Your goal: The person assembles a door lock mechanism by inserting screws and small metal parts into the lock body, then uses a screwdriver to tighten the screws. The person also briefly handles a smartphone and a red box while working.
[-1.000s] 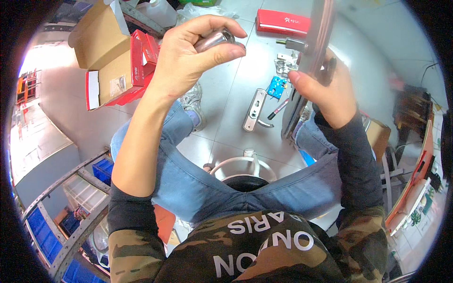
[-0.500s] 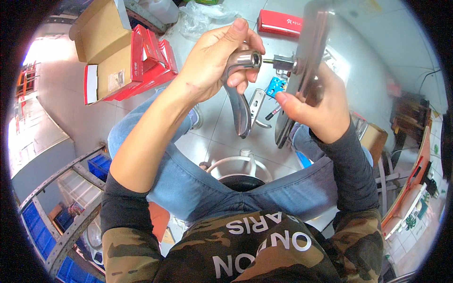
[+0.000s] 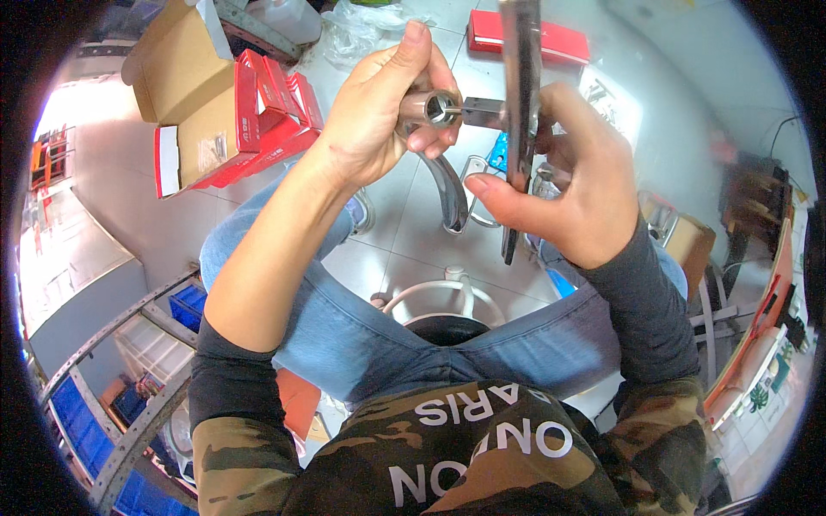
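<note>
My left hand (image 3: 379,112) is closed around a shiny door lever handle (image 3: 452,199), whose curved grip hangs down below the fingers. The handle's round hollow end faces right, with the tip of a thin metal spindle at its mouth. That spindle comes from a dark square block (image 3: 483,112) on a long door-lock plate (image 3: 520,95). My right hand (image 3: 585,185) grips the plate, seen nearly edge-on, with the thumb on the near side and the fingers behind. Part of another handle shows behind the plate under the right fingers. Beyond the hands, a silver plate with a lever (image 3: 476,176) lies on the floor.
Open red cardboard boxes (image 3: 232,138) stand at the far left, and a closed red box (image 3: 564,45) lies at the back. Clear plastic bags (image 3: 353,34) lie between them. A metal rack with blue bins (image 3: 82,413) is at lower left. A round stool base (image 3: 456,288) shows between my knees.
The plate has turned more edge-on and moved left with my right hand. The handle has swung so its mouth meets the spindle tip, where a gap was before.
</note>
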Demonstrator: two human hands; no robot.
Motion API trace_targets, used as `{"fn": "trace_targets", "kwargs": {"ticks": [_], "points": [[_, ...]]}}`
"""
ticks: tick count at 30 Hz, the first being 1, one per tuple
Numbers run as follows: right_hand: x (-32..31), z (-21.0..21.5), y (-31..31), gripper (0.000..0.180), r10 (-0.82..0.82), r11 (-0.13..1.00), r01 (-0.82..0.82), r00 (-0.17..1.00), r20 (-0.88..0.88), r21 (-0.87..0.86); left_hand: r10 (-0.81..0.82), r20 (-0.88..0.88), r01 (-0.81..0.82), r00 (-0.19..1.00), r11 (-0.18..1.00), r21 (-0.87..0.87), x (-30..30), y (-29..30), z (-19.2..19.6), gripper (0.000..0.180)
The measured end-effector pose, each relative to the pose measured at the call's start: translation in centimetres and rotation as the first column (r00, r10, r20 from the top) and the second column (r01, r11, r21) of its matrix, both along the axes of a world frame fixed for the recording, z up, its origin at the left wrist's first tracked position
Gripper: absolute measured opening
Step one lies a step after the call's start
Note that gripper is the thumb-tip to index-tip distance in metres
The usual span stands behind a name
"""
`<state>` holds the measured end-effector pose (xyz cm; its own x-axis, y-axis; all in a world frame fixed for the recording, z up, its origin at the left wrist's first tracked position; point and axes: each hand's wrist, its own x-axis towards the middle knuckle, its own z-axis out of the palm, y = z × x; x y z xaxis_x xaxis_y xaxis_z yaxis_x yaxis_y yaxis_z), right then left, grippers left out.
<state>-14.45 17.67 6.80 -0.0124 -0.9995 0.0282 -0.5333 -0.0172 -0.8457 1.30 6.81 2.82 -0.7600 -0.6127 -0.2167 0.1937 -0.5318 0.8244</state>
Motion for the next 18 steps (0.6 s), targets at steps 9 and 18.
{"fn": "trace_targets", "kwargs": {"ticks": [9,18], "points": [[0.2,-0.3,-0.1,0.047,0.012,1.000,-0.011,0.975,-0.223,0.009,0.159,0.010,-0.159,0.987,0.986,-0.041,-0.9,1.4,-0.1,0.021],[0.3,-2.2,-0.9,0.044,-0.070,0.995,0.075,0.994,0.085,-0.064,0.099,0.251,-0.099,0.963,0.995,-0.014,-0.7,0.5,0.1,0.060]]}}
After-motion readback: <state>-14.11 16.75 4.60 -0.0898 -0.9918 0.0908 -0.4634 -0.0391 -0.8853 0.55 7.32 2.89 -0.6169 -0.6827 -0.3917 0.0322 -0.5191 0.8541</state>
